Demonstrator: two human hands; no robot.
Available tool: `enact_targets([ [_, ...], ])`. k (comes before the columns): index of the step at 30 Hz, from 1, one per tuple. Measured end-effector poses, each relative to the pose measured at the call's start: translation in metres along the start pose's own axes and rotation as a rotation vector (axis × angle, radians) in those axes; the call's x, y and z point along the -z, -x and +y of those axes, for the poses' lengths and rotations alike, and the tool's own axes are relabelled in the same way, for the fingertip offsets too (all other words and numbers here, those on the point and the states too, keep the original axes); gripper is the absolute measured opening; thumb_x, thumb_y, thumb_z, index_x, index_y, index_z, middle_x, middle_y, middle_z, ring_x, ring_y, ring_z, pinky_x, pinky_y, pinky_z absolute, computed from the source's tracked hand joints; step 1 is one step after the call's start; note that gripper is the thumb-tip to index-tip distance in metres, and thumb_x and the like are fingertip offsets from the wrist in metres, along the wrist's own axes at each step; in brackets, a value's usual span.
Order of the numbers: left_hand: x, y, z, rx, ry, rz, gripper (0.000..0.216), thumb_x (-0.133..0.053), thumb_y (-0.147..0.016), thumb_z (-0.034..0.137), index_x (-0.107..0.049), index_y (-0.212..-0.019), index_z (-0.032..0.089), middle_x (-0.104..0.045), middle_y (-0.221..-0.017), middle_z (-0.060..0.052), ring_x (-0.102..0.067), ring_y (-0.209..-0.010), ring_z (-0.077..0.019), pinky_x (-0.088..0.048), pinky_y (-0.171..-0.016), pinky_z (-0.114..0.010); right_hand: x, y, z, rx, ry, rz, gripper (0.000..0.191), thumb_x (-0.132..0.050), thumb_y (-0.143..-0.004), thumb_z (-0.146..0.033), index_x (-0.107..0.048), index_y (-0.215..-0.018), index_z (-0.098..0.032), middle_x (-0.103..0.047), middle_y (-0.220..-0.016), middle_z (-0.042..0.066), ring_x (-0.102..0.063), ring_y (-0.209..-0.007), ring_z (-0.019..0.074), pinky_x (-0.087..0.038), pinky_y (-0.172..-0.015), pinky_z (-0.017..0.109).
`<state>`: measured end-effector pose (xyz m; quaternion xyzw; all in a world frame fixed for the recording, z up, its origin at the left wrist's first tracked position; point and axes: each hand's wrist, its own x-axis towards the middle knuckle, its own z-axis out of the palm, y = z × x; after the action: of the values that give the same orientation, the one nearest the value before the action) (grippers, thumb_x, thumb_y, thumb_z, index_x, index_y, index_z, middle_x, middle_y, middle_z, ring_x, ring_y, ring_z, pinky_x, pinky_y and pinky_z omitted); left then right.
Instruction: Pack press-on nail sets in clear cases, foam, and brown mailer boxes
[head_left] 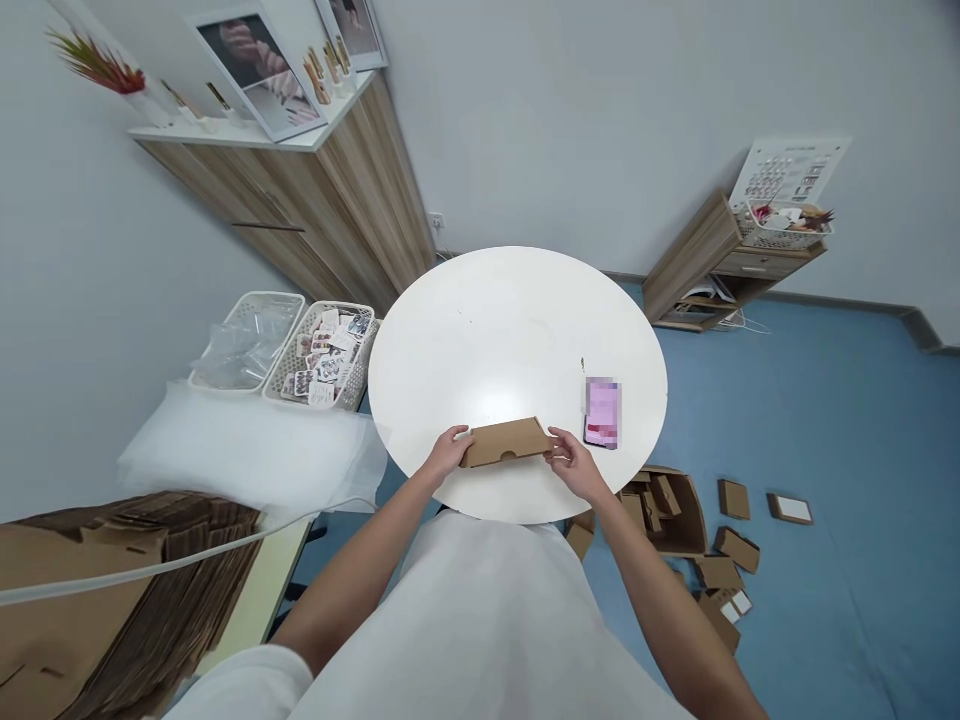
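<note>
A small flat brown cardboard box (504, 441) lies closed near the front edge of a round white table (517, 330). My left hand (448, 452) grips its left end, fingers curled round the edge. My right hand (570, 462) holds its right end with fingers pinched on the corner. A phone (602, 412) with a pink screen lies on the table just right of the box.
Two white baskets (289, 350), one with small printed packets, sit on a low surface to the left. Stacked flat cardboard (127, 590) lies at bottom left. A carton (664, 510) and several small boxes are on the blue floor at right. Wooden cabinets stand along the wall.
</note>
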<state>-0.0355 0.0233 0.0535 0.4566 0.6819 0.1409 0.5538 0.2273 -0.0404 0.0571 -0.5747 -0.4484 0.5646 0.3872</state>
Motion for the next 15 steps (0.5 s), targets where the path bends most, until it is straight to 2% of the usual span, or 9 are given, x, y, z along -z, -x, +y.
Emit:
enact_targets([
  [4,-0.006,-0.006,0.003,0.018,-0.009,0.037,0.051,-0.054,-0.072,0.044,-0.049,-0.117,0.021,-0.052,-0.119,-0.012,-0.056,-0.094,-0.0207,-0.047,-0.061,-0.024,0.006,0.002,0.002,0.071,0.28,-0.058,0.072,-0.062,-0.067,-0.028,-0.031,-0.132,-0.027,-0.052,-0.097,0.004,-0.054,-0.077,0.0141,-0.049,-0.074,0.036],
  [7,-0.007,-0.013,0.011,0.047,-0.025,0.032,0.049,-0.055,-0.07,0.044,-0.051,-0.113,0.02,-0.054,-0.115,-0.012,-0.057,-0.089,-0.0203,-0.046,-0.056,-0.023,0.008,-0.002,-0.001,0.144,0.426,-0.091,0.063,-0.063,-0.067,-0.03,-0.041,-0.125,-0.027,-0.052,-0.091,0.003,-0.052,-0.073,0.0149,-0.048,-0.07,0.035],
  [10,-0.007,-0.017,0.018,0.042,-0.052,-0.001,0.041,-0.052,-0.071,0.05,-0.058,-0.097,0.018,-0.06,-0.102,-0.01,-0.059,-0.079,-0.0192,-0.044,-0.054,-0.024,0.01,-0.007,-0.004,0.173,0.49,-0.13,0.049,-0.063,-0.067,-0.033,-0.051,-0.113,-0.024,-0.052,-0.081,0.002,-0.05,-0.068,0.0146,-0.046,-0.065,0.032],
  [12,-0.007,-0.015,0.021,-0.009,-0.038,0.001,0.046,-0.043,-0.075,0.057,-0.06,-0.093,0.018,-0.062,-0.098,-0.01,-0.059,-0.08,-0.0197,-0.045,-0.058,-0.026,0.01,-0.01,-0.005,0.143,0.487,-0.144,0.047,-0.062,-0.066,-0.036,-0.052,-0.11,-0.023,-0.052,-0.076,0.0,-0.048,-0.063,0.0137,-0.044,-0.062,0.031],
  [15,-0.006,-0.007,0.021,-0.146,-0.002,0.025,0.054,-0.032,-0.079,0.061,-0.059,-0.101,0.019,-0.061,-0.103,-0.009,-0.057,-0.089,-0.0206,-0.046,-0.068,-0.029,0.01,-0.013,-0.006,0.066,0.454,-0.138,0.048,-0.061,-0.066,-0.04,-0.051,-0.11,-0.022,-0.05,-0.07,-0.002,-0.047,-0.06,0.0132,-0.042,-0.059,0.029],
])
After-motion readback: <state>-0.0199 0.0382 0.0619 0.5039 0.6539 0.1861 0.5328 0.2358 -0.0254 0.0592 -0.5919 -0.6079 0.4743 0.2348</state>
